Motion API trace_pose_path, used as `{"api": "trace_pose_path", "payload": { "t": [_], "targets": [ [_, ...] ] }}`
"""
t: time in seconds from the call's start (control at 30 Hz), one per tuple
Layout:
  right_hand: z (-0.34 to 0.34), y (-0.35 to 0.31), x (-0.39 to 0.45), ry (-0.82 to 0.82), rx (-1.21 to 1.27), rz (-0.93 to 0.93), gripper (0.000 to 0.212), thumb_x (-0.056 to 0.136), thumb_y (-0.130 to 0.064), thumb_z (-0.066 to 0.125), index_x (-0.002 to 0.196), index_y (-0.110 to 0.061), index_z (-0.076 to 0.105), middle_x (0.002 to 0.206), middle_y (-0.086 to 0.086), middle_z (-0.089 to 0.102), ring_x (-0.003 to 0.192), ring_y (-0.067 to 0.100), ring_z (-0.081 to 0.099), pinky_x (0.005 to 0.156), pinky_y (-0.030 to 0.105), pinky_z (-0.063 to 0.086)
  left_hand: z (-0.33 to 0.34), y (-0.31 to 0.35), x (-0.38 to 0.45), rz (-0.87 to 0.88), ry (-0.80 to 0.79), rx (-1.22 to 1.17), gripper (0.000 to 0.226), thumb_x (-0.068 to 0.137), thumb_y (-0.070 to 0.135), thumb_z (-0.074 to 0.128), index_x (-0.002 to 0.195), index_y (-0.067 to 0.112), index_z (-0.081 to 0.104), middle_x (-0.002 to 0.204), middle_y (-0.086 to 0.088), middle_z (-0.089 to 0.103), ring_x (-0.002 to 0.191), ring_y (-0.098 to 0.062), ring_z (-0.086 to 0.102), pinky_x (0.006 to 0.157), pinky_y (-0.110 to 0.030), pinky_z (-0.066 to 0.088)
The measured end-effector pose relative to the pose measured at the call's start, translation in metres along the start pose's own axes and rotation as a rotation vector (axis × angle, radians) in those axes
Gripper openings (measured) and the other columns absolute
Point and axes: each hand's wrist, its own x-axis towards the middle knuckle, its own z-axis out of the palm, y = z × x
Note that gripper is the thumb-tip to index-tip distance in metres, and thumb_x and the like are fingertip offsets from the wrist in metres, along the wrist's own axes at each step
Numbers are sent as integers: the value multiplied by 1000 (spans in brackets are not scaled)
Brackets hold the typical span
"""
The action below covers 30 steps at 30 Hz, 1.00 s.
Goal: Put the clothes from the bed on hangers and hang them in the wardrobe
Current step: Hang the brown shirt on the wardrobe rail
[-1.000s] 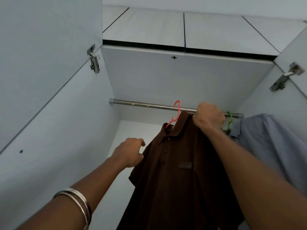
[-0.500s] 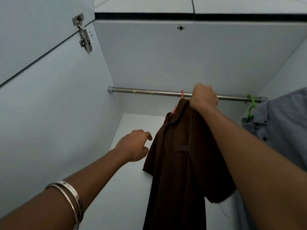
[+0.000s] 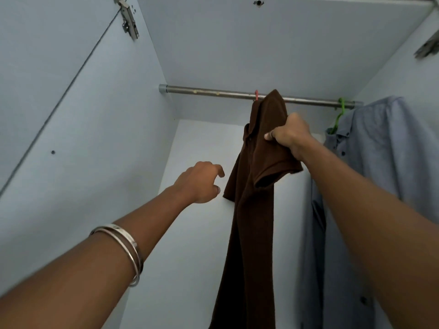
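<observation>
Head view: right hand [image 3: 288, 136] grips the brown shirt [image 3: 251, 210] hanging from the rail [image 3: 213, 93]; left hand [image 3: 199, 180] empty, fingers loosely curled.

You're in a home bedroom, facing into a pale blue laminate wardrobe [image 3: 99, 129] w/ a steel hanging rail [image 3: 213, 93], metal door hinge [image 3: 128, 17], a brown polo shirt [image 3: 251, 210] & grey-blue button shirt [image 3: 370, 186] on plastic hangers.

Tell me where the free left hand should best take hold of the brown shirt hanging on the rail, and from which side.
Probably the left sleeve hem of the brown shirt, approached from the left by the left hand. That edge hangs free nearest this open hand, while the right hand already grips the other shoulder below the rail.
</observation>
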Motion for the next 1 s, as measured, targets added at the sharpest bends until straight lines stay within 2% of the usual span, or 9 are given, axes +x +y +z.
{"api": "trace_pose_path", "payload": {
  "t": [0.13, 0.2, 0.33, 0.53, 0.63, 0.77, 0.83, 0.9, 1.0],
  "targets": [
    [-14, 12, -58, 0, -62, 59, 32, 82, -12, 73, 107, -7, 54, 101, 11, 59, 78, 28, 63, 69, 42, 59, -14, 13, -52, 8, -73, -4, 45, 88, 22, 61, 132, 23, 49, 128, -4, 53, 114, -25, 52, 93, -39, 46],
    [-22, 15, -86, 9, -54, 84, 28, 85, -13, 72, 107, -8, 55, 98, 11, 62, 66, 26, 68, 65, 43, 61, -24, 20, -78, 17, -113, 7, 43, 89, 22, 60, 131, 24, 50, 127, -4, 53, 114, -25, 52, 92, -39, 46],
    [-43, 15, -143, 31, 80, 198, 39, 87, -3, 66, 123, -9, 53, 103, 14, 65, 64, 25, 69, 64, 40, 61, -48, 36, -128, -13, -137, -31, 40, 90, 23, 59, 129, 24, 53, 129, -3, 55, 114, -24, 53, 92, -37, 46],
    [-86, -7, -251, -99, 344, 375, 30, 90, -6, 65, 117, -14, 55, 86, 10, 70, 55, 18, 65, 41, 20, 47, -92, 66, -218, -38, -147, -59, 37, 92, 20, 58, 128, 22, 54, 126, -3, 58, 115, -21, 53, 90, -32, 43],
    [-108, -22, -316, -179, 450, 456, 25, 92, -10, 64, 115, -15, 55, 84, 11, 70, 53, 17, 63, 42, 19, 47, -119, 85, -276, -87, -165, -124, 35, 91, 18, 59, 126, 22, 57, 121, -2, 60, 111, -19, 55, 89, -31, 43],
    [-136, -42, -397, -235, 505, 502, 23, 93, -15, 64, 114, -17, 55, 81, 7, 70, 54, 17, 64, 44, 19, 49, -153, 111, -353, -233, -143, -326, 26, 88, 18, 64, 114, 25, 65, 105, 4, 65, 93, -14, 61, 88, -33, 51],
    [-151, -56, -437, -283, 559, 533, 22, 93, -16, 63, 114, -16, 56, 79, 8, 71, 52, 17, 63, 45, 22, 49, -174, 122, -400, -319, -111, -438, 21, 86, 17, 66, 106, 25, 67, 96, 7, 66, 81, -8, 62, 79, -16, 50],
    [-165, -75, -481, -361, 632, 550, 23, 93, -19, 63, 115, -16, 57, 79, 8, 72, 51, 18, 63, 46, 24, 48, -205, 136, -450, -385, -66, -515, 19, 86, 12, 67, 102, 21, 70, 92, 4, 69, 74, -8, 62, 66, -2, 41],
    [-180, -115, -544, -470, 773, 554, 24, 93, -20, 63, 116, -16, 56, 77, 7, 73, 49, 20, 61, 47, 25, 48, -259, 139, -522, -450, 2, -540, 18, 86, 9, 66, 98, 20, 72, 87, 5, 71, 72, -9, 63, 66, -5, 42]
  ]
}}
